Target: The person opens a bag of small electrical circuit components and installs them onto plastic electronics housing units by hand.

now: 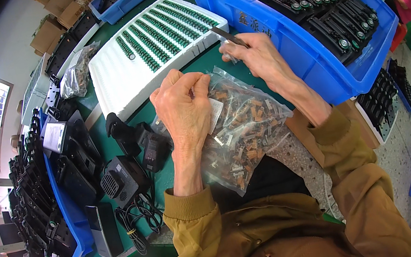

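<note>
A clear plastic bag [248, 127] full of small brown and silver parts lies at the table's near edge, partly over my lap. My left hand [182, 100] is closed at the bag's upper left edge, with its fingertips curled out of sight and the plastic gathered under it. Beyond the bag, my right hand [259, 58] is closed round a narrow, dark metal blade-like tool [228, 37] pointing up and left. A scrap of clear plastic [228, 56] shows below those fingers. Just ahead stands a white foam tray [124, 90] with rows of small green parts.
At the right, a large blue crate [308, 66] holds many black assemblies. Left of my arm lie a black speaker-like device [122, 179], coiled cables [142, 219] and a blue bin [74, 230] of black housings. Another plastic bag [78, 73] rests beside the tray.
</note>
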A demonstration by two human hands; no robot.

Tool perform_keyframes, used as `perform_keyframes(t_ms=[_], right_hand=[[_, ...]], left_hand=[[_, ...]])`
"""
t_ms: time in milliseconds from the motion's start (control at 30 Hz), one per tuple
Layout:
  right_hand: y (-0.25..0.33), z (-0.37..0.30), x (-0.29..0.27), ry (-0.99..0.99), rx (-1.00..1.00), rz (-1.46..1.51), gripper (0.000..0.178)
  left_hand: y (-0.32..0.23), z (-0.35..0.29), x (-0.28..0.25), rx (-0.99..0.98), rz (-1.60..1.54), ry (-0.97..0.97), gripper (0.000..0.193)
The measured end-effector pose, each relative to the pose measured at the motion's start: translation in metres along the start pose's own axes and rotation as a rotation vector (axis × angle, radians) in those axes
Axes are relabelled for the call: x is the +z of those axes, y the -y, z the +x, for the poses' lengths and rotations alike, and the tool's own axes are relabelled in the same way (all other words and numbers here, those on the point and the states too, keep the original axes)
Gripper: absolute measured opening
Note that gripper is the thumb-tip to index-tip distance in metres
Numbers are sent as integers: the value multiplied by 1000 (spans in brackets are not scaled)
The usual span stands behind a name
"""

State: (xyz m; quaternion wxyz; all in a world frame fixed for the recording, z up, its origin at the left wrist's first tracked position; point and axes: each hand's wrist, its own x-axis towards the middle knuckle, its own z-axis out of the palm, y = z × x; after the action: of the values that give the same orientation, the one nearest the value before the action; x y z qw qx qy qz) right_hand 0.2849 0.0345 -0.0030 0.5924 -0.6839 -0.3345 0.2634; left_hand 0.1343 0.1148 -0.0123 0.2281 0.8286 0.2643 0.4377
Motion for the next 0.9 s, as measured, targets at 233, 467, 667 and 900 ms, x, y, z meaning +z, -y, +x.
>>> perform_keyframes(t_ms=[233, 467, 667, 900], right_hand=[[-3, -61, -21, -100, -187, -25, 24], [-14, -95, -33, -143, -164, -43, 21], [-17, -101, -27, -60, -6, 61, 22], [-29, -102, -26, -97, -111, 88, 18]], left_hand=[[-3, 2, 3, -91, -75, -12, 9], [-3, 2, 2, -92, -112, -32, 9], [-3, 3, 0, -155, -130, -3, 11], [4, 4, -3, -215, -54, 1, 25]])
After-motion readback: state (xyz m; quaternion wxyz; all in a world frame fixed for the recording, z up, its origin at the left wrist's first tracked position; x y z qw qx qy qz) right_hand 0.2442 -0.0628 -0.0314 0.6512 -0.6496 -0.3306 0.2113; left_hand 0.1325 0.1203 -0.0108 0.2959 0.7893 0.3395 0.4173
